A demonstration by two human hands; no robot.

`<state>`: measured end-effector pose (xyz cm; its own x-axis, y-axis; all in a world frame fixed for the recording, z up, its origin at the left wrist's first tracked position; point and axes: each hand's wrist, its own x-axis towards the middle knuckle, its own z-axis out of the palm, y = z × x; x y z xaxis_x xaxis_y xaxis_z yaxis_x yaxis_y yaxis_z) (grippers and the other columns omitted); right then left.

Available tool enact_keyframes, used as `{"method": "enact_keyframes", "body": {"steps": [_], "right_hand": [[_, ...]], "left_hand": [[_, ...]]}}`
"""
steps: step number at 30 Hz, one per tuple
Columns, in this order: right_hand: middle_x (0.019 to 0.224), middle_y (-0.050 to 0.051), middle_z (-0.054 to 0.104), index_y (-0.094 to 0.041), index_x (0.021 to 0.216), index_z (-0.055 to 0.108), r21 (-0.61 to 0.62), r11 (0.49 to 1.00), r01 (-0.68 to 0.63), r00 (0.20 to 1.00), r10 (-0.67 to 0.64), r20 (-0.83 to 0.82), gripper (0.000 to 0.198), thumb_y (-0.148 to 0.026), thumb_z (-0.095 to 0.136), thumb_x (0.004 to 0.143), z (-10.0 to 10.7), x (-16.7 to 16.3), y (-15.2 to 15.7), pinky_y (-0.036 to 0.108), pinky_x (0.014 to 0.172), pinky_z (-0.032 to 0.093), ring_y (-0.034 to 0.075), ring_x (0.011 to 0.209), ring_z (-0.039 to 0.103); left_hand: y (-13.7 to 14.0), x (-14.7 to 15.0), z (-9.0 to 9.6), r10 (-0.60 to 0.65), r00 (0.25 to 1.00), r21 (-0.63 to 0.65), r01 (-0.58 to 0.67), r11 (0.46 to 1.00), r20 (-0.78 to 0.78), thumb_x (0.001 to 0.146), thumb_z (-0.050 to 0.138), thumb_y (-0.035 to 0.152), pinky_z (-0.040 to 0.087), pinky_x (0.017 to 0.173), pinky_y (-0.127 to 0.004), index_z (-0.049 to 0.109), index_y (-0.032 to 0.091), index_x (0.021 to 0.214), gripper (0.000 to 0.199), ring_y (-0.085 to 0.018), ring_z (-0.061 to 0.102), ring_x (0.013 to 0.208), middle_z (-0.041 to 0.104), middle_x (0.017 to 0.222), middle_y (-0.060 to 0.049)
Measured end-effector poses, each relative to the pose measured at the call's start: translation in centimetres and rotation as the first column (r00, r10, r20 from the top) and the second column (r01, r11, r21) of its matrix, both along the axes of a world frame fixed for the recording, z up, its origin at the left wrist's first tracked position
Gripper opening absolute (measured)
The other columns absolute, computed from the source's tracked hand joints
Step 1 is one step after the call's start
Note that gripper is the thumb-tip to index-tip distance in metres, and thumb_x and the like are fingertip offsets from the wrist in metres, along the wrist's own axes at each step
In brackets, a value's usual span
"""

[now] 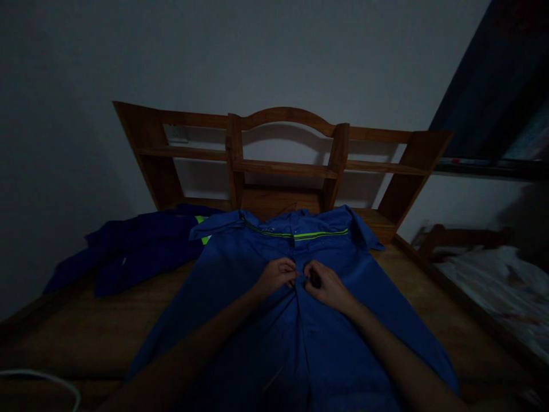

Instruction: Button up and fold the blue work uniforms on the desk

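Observation:
A blue work jacket (338,343) lies spread out on the wooden surface, its collar end away from me and its front opening running down the middle. A yellow-green stripe (321,234) crosses its chest. My left hand (278,273) is closed at the left side of the front opening, fingertips pinching the cloth there. Just across from it, my right hand (325,284) has curled fingers and thumb on the right edge of the same opening. The fabric puckers below the hands. In this dim light any button between the fingertips cannot be made out.
A darker blue garment (146,243) with yellow-green patches lies crumpled at the left. Behind stands a wooden shelf unit (287,167) against the wall. A pale cable (47,376) curves at lower left. White plastic-like material (501,280) lies beyond the wooden edge at right.

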<state>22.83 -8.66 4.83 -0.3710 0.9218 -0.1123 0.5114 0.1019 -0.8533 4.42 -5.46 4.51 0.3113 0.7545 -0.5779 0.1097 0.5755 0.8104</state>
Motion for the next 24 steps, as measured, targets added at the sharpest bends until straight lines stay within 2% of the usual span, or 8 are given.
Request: {"method": "enact_keyframes", "body": {"steps": [9,15,18,21,24], "right_hand": [[0.077,-0.003,0.051,-0.021,0.090,0.048,-0.004,1.000,-0.019,1.000,0.019,-0.005,0.020,-0.016,0.056,0.072,0.25,0.14,-0.03,0.021,0.055,0.034,0.010,0.059,0.045],[0.079,-0.003,0.052,-0.021,0.090,0.048,0.008,1.000,-0.005,1.000,0.005,-0.003,0.018,-0.019,0.057,0.074,0.28,0.09,-0.04,0.021,0.056,0.035,0.010,0.060,0.047],[0.080,-0.002,0.053,-0.021,0.090,0.049,0.020,1.000,0.001,1.000,-0.002,0.009,0.017,-0.020,0.057,0.075,0.25,0.11,0.01,0.022,0.058,0.036,0.010,0.062,0.048],[0.082,-0.002,0.054,-0.021,0.090,0.050,0.039,0.999,0.008,1.000,-0.008,0.021,0.016,-0.021,0.058,0.076,0.23,0.21,0.09,0.022,0.060,0.037,0.011,0.064,0.050],[0.080,-0.001,0.055,-0.021,0.089,0.052,0.062,0.998,0.023,0.999,-0.025,0.040,0.013,-0.026,0.057,0.079,0.06,0.43,0.27,0.022,0.061,0.038,0.011,0.066,0.051]], "left_hand": [[0.10,-0.31,-0.21,-0.037,0.999,0.030,0.036,0.999,0.003,0.060,0.073,0.031,0.044,0.046,-0.019,0.057,0.014,0.076,0.029,-0.011,0.058,0.049,0.061,0.059,0.001],[0.24,-0.48,-0.09,-0.101,0.994,0.033,0.103,0.994,-0.044,0.064,0.070,0.034,0.031,0.034,-0.015,0.055,0.014,0.080,0.030,-0.006,0.046,0.035,0.055,0.048,0.005],[0.30,-0.45,0.21,-0.101,0.993,0.027,0.103,0.994,-0.062,0.064,0.070,0.033,0.030,0.033,-0.015,0.055,0.014,0.080,0.028,-0.006,0.045,0.034,0.053,0.047,0.006],[0.19,-0.41,0.09,-0.107,0.993,0.048,0.109,0.993,-0.051,0.066,0.068,0.032,0.031,0.032,-0.014,0.054,0.014,0.080,0.027,-0.005,0.045,0.034,0.054,0.051,0.005],[-0.09,-0.43,-0.60,-0.089,0.995,0.103,0.093,0.990,-0.039,0.067,0.067,0.033,0.034,0.033,-0.014,0.052,0.014,0.083,0.028,-0.005,0.049,0.038,0.057,0.064,0.003]]}}
